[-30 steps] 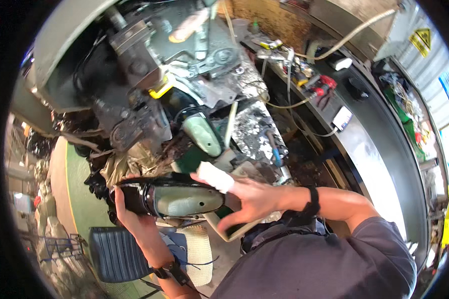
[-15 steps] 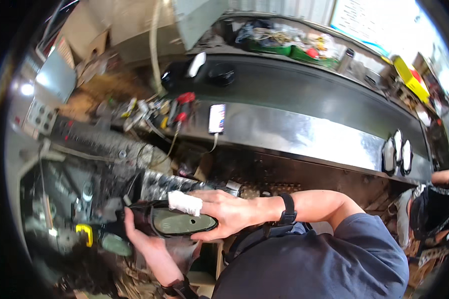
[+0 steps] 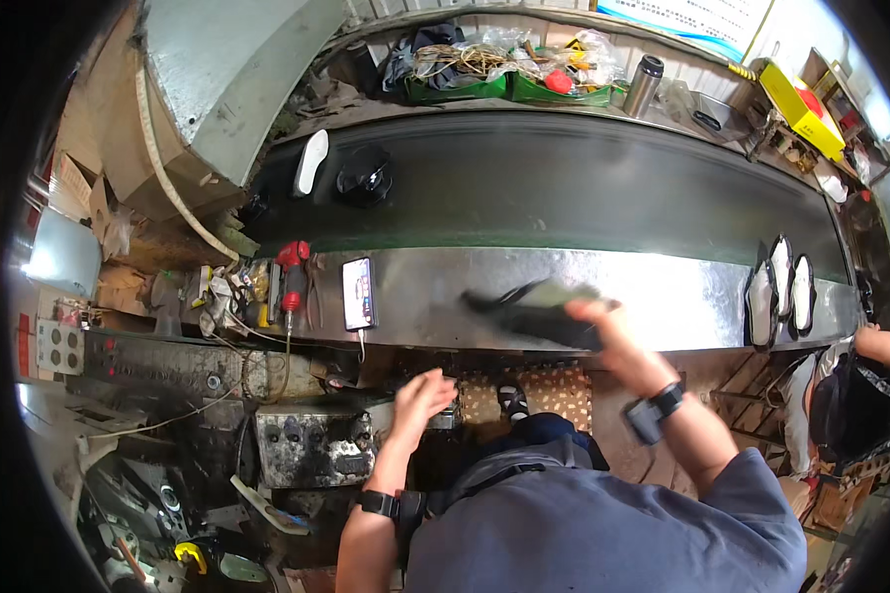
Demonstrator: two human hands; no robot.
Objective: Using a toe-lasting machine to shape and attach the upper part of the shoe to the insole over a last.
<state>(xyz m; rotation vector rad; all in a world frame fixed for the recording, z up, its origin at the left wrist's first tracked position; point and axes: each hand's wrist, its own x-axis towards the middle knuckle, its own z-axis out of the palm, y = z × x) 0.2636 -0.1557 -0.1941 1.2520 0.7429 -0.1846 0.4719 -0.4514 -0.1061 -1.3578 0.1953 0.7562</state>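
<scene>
The right hand (image 3: 608, 331) has its grip around a dark shoe (image 3: 534, 311) over the steel conveyor edge (image 3: 663, 296); the left hand (image 3: 420, 400) hangs open, empty. Loosely held, the shoe could slip floorward.

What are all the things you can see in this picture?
Long conveyor belt: one, dark, across the middle.
Shoe soles: three, dark with pale rims, at the belt's right end.
White sole: one, on the belt's left end.
Round black part: one, beside the white sole.
Phone: one, black, on the belt's steel edge.
Metal flask: one, silver, behind the belt.
Green trays: two, behind the belt.
Left hand: open, empty, below the steel edge.
Right hand: holding a blurred dark shoe.
</scene>
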